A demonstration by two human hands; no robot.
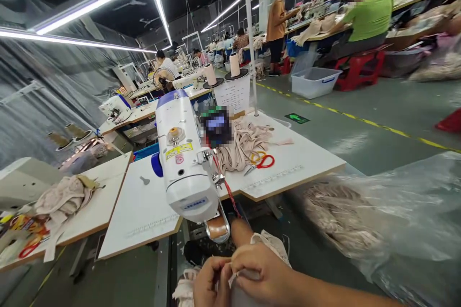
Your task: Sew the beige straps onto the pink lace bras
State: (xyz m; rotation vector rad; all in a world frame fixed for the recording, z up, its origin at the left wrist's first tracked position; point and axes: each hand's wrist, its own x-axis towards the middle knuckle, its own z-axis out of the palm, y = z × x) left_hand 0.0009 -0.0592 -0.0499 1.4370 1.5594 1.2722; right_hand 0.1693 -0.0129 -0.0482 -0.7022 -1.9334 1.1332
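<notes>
Both my hands are close together at the bottom centre, below the white sewing machine [187,153]. My left hand [213,280] has its fingers pinched on a pale beige fabric piece. Touching it, my right hand [261,268] pinches the same fabric [272,244], part of which shows behind the knuckles. More pale ruffled fabric [185,290] hangs to the left of my left hand. The fingertips partly hide the edge they grip. A red cord [230,194] runs down from the machine head.
On the white table [288,172] lie a heap of beige straps [241,146] and red-handled scissors [264,161]. A plastic bag of fabric [342,216] stands at the right. Another table [97,201] with fabric is at the left. People sit and stand farther back.
</notes>
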